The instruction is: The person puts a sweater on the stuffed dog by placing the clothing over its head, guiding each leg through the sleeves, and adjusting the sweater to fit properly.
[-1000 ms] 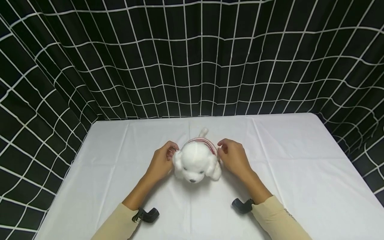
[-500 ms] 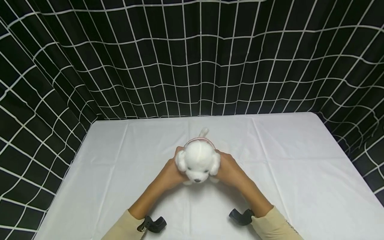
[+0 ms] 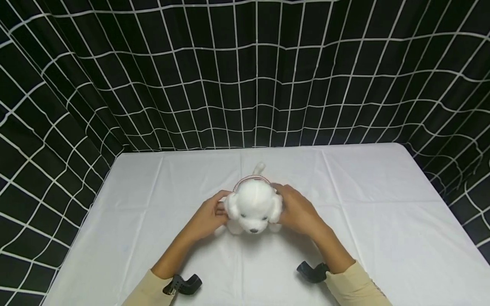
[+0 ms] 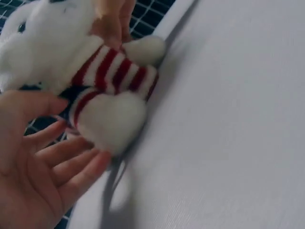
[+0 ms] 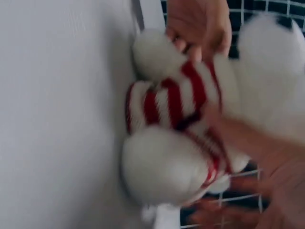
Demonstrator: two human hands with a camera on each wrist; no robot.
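A white plush dog (image 3: 254, 197) with floppy ears stands at the middle of the table, its head toward me and its tail up behind. It wears a red-and-white striped knit shirt (image 4: 112, 71). My left hand (image 3: 205, 219) is at the dog's side; in the left wrist view its thumb meets the shirt's edge and its loosely spread fingers lie by a front leg (image 4: 114, 119). On the other side is my right hand (image 3: 300, 212), partly behind the ear. In the right wrist view its thumb lies against the shirt, with the fingers extended and blurred below.
A white cloth covers the table (image 3: 183, 178). Dark curtains with a white grid (image 3: 268, 85) stand behind it and on both sides. A black curved piece sits at each wrist, one by the left sleeve (image 3: 147, 289) and one by the right sleeve (image 3: 356, 284).
Both hands closed in on the dog and held its sides half a second ago, turning it to face straighter toward me. Since then the left hand has loosened and drawn back a little left.
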